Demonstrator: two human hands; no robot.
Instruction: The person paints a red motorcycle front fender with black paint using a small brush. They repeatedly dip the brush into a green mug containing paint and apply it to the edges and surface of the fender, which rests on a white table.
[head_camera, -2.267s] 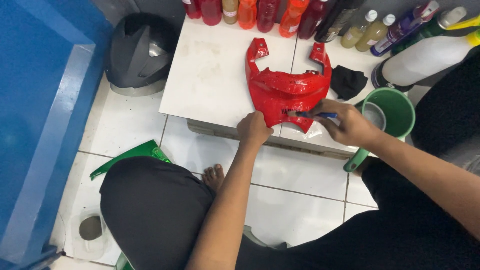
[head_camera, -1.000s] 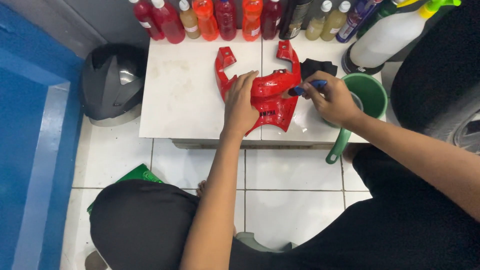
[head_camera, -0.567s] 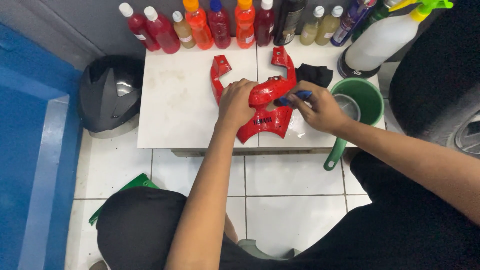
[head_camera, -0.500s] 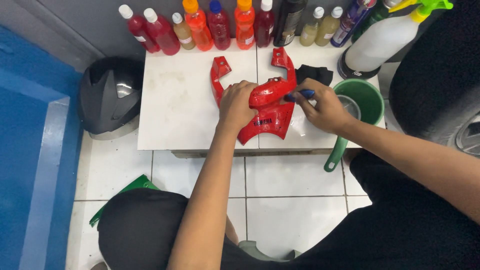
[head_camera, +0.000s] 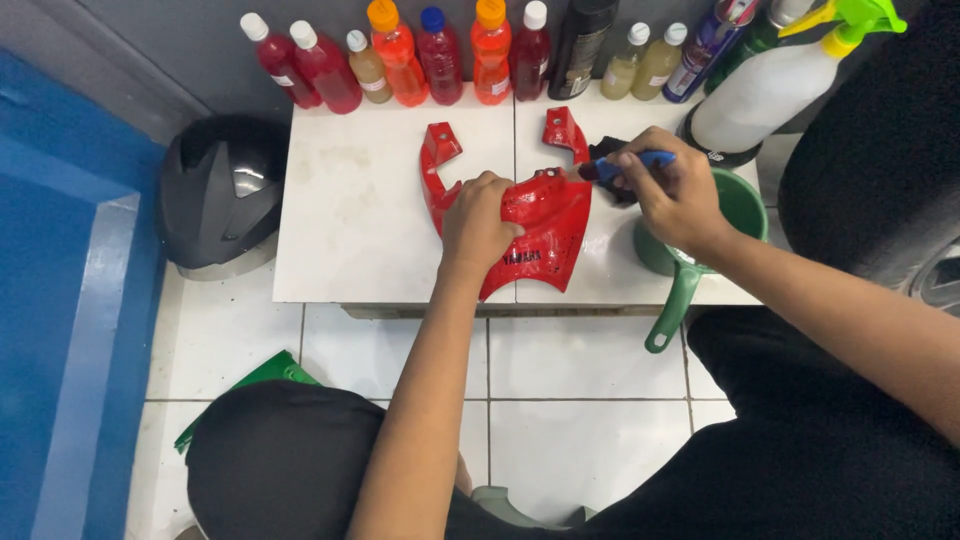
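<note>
I see a floor of white square tiles (head_camera: 580, 360) with grey grout lines. A low white surface (head_camera: 360, 215), made of two slabs joined at a centre seam, stands against a grey wall (head_camera: 170, 40). A row of bottles (head_camera: 440, 55) with red, orange and yellow liquids lines the back edge of the surface, touching the wall. A blue panel (head_camera: 60, 300) with a raised frame fills the left side. A dark grey helmet (head_camera: 215, 195) rests on the floor between the panel and the surface. Lighting is even, without hard shadows.
</note>
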